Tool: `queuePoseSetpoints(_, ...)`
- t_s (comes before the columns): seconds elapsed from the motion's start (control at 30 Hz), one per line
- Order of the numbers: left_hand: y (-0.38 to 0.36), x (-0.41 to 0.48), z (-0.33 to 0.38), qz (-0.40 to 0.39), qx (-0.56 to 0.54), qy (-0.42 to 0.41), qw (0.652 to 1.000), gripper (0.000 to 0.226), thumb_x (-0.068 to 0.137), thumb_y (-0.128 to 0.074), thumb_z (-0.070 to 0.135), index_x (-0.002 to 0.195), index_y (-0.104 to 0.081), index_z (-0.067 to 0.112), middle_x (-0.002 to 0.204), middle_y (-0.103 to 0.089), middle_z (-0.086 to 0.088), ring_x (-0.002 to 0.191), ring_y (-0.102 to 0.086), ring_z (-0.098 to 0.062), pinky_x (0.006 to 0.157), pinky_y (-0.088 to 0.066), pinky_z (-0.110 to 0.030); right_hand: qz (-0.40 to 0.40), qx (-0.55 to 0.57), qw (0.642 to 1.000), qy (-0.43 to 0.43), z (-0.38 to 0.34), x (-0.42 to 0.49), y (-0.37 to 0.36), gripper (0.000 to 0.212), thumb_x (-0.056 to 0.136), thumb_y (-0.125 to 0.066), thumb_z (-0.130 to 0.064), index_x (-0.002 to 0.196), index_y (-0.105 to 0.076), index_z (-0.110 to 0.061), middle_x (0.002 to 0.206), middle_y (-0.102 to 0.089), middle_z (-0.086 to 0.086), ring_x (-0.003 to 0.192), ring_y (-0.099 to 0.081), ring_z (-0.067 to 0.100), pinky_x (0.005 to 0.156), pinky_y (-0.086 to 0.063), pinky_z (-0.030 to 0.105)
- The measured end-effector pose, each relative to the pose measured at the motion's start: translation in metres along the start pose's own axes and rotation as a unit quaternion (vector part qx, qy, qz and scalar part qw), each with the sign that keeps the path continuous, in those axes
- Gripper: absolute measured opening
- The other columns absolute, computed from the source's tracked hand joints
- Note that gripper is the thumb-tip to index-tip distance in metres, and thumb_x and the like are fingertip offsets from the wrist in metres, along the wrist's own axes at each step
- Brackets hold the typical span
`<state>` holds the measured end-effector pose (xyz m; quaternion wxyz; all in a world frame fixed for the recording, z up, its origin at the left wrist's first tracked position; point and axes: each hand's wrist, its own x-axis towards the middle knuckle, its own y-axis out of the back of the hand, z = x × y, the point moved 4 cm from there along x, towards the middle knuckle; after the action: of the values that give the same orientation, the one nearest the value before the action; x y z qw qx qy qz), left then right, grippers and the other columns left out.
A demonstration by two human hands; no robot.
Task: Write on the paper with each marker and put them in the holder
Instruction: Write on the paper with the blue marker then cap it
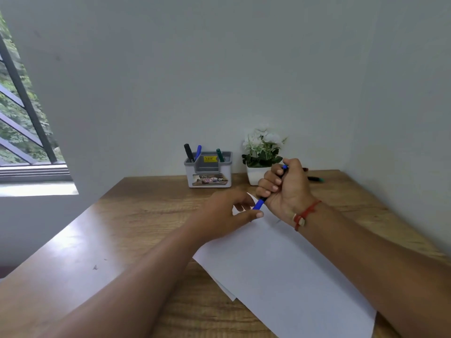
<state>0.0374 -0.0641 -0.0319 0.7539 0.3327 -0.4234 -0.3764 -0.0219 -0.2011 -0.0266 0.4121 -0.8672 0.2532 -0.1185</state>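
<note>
My right hand grips a blue marker in its fist, cap end pointing down and left over the far corner of the white paper. My left hand is at the blue cap, thumb and fingers closing around its tip. The grey and white holder stands at the back of the desk with a black marker, a blue marker and a green marker upright in it. Two more markers lie on the desk behind my right hand, partly hidden.
A small white pot of white flowers stands just right of the holder, close behind my right hand. The wooden desk meets the wall at the back and on the right. A window is at far left.
</note>
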Motion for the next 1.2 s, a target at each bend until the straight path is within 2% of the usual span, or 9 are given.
queuePoseSetpoints(0.2,-0.005,-0.001,0.002,0.012,0.011,-0.018,1.0,0.021,0.09,-0.068,0.042,0.095,-0.069,0.021,0.085,-0.066,0.01,0.075,-0.056,-0.001,0.063,-0.042,-0.011,-0.019,-0.003,1.0,-0.006,0.005,-0.001,-0.006,0.041,0.094,-0.033,-0.031,0.054,-0.035,-0.019,0.044,-0.022,-0.004,0.036,-0.019,0.012,0.044,-0.02,0.021)
queuePoseSetpoints(0.3,-0.006,0.0,0.0,0.015,0.02,0.002,1.0,0.022,0.094,-0.063,0.036,0.094,-0.065,0.014,0.084,-0.066,0.001,0.074,-0.055,-0.009,0.064,-0.043,-0.023,-0.02,0.0,1.0,-0.001,0.006,-0.003,-0.007,0.043,0.097,-0.035,-0.036,0.057,-0.038,-0.018,0.048,-0.028,-0.002,0.039,-0.025,0.013,0.047,-0.025,0.024)
queuePoseSetpoints(0.43,0.001,0.001,-0.007,0.029,-0.005,0.038,0.999,0.015,0.099,-0.054,0.028,0.098,-0.062,0.015,0.086,-0.065,-0.002,0.08,-0.061,-0.018,0.072,-0.052,-0.037,-0.04,-0.056,0.998,-0.003,0.003,-0.008,-0.005,0.058,0.101,-0.036,-0.057,0.068,-0.052,-0.013,0.069,-0.062,0.01,0.063,-0.063,0.023,0.066,-0.053,0.032)
queuePoseSetpoints(0.5,0.009,0.001,-0.011,0.06,-0.01,0.042,0.997,0.009,0.099,-0.055,0.026,0.093,-0.06,0.022,0.08,-0.061,0.005,0.074,-0.056,-0.01,0.066,-0.045,-0.024,-0.074,-0.144,0.987,-0.009,0.001,-0.01,-0.001,0.065,0.098,-0.038,-0.067,0.074,-0.063,-0.013,0.089,-0.075,0.015,0.085,-0.073,0.025,0.078,-0.057,0.035)
queuePoseSetpoints(0.57,0.017,0.0,-0.013,0.089,-0.005,0.041,0.995,0.008,0.097,-0.06,0.027,0.091,-0.062,0.023,0.075,-0.056,0.011,0.067,-0.049,-0.002,0.061,-0.035,-0.013,-0.104,-0.273,0.957,-0.006,0.002,-0.013,0.001,0.056,0.098,-0.046,-0.061,0.081,-0.072,-0.015,0.105,-0.077,0.016,0.096,-0.073,0.022,0.083,-0.055,0.032)
queuePoseSetpoints(0.63,0.021,-0.001,-0.014,0.1,0.002,0.041,0.994,0.014,0.095,-0.063,0.03,0.097,-0.069,0.017,0.077,-0.06,0.008,0.068,-0.049,-0.001,0.06,-0.034,-0.012,-0.115,-0.349,0.93,-0.002,0.003,-0.016,0.002,0.042,0.098,-0.056,-0.049,0.091,-0.076,-0.013,0.106,-0.077,0.014,0.094,-0.073,0.016,0.08,-0.054,0.029)
queuePoseSetpoints(0.77,0.023,-0.003,-0.011,0.102,0.006,0.038,0.994,0.021,0.09,-0.069,0.028,0.107,-0.071,0.016,0.087,-0.066,0.001,0.071,-0.052,-0.001,0.064,-0.039,-0.009,-0.126,-0.372,0.919,0.017,0.003,-0.02,0.001,0.03,0.091,-0.07,-0.035,0.103,-0.076,-0.009,0.104,-0.078,0.01,0.089,-0.075,0.015,0.076,-0.06,0.027)
queuePoseSetpoints(0.97,0.023,-0.005,-0.008,0.096,-0.004,0.04,0.995,0.023,0.09,-0.07,0.025,0.111,-0.072,0.02,0.082,-0.064,0.012,0.071,-0.054,0.003,0.063,-0.039,-0.01,-0.138,-0.453,0.88,0.039,0.001,-0.021,0.001,0.019,0.089,-0.076,-0.03,0.099,-0.074,-0.014,0.102,-0.079,0.011,0.099,-0.076,0.02,0.08,-0.06,0.03)
queuePoseSetpoints(1.2,0.021,-0.005,-0.012,0.079,-0.082,0.044,0.992,0.021,0.093,-0.066,0.015,0.113,-0.073,0.015,0.077,-0.068,0.01,0.066,-0.061,0.005,0.065,-0.047,-0.008,-0.13,-0.403,0.906,0.028,0.0,-0.021,0.002,0.015,0.094,-0.07,-0.015,0.103,-0.073,-0.004,0.099,-0.078,0.02,0.094,-0.077,0.03,0.082,-0.063,0.033)
